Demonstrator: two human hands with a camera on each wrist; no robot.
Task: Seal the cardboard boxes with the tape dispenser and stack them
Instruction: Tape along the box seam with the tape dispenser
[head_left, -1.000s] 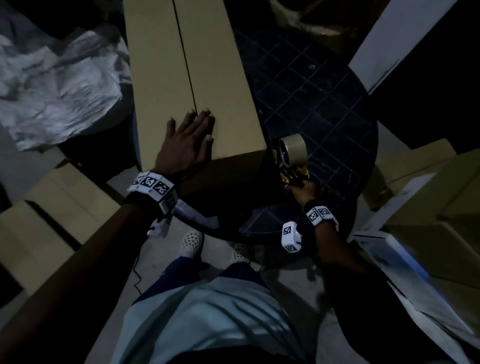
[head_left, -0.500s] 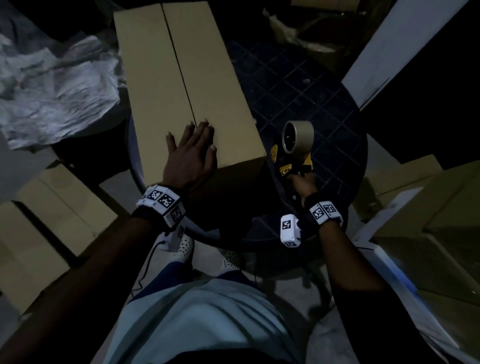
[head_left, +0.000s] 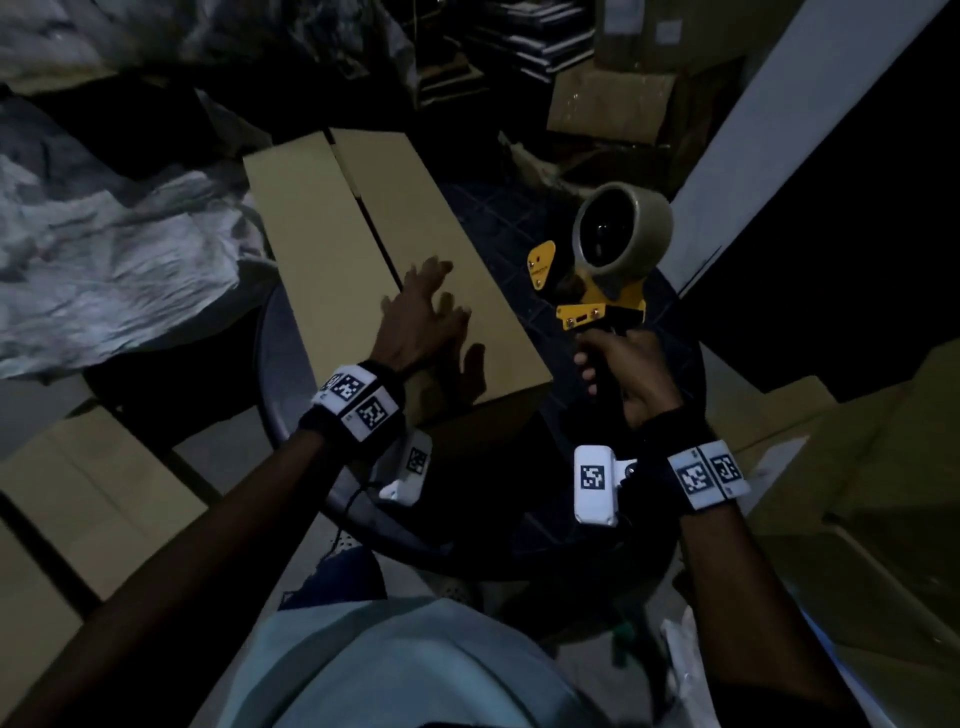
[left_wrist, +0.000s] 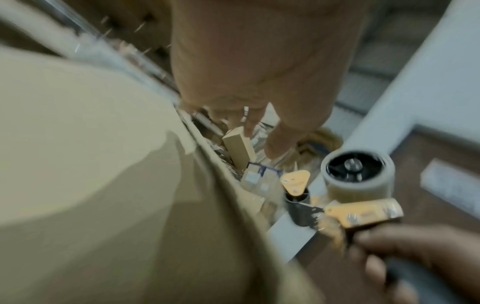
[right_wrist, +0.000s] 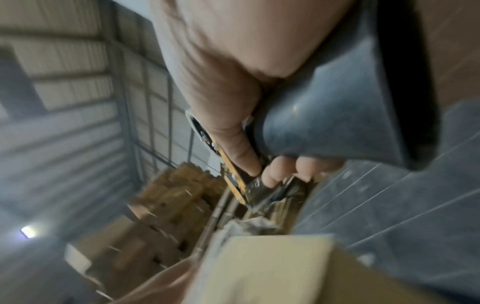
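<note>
A long cardboard box (head_left: 337, 249) lies on the round dark table (head_left: 670, 338), its two top flaps meeting in a lengthwise seam. My left hand (head_left: 423, 325) rests flat on the near end of the box top, fingers spread. My right hand (head_left: 631, 374) grips the handle of the yellow tape dispenser (head_left: 597, 306), raised upright to the right of the box, its tape roll (head_left: 621, 228) on top. The left wrist view shows the dispenser (left_wrist: 363, 209) beside the box (left_wrist: 91, 164). In the right wrist view my fingers (right_wrist: 283, 168) curl round the dark handle.
More cardboard boxes (head_left: 98, 488) sit on the floor at the left, and others (head_left: 857, 467) at the right. Crumpled grey sheeting (head_left: 114, 260) lies left of the table. A white panel (head_left: 769, 130) leans at the back right. My legs stand against the table's near edge.
My right hand has lifted the tape dispenser up from the table, higher and closer to the camera. My left hand has stayed on the box, its fingers spreading. The head view has tilted.
</note>
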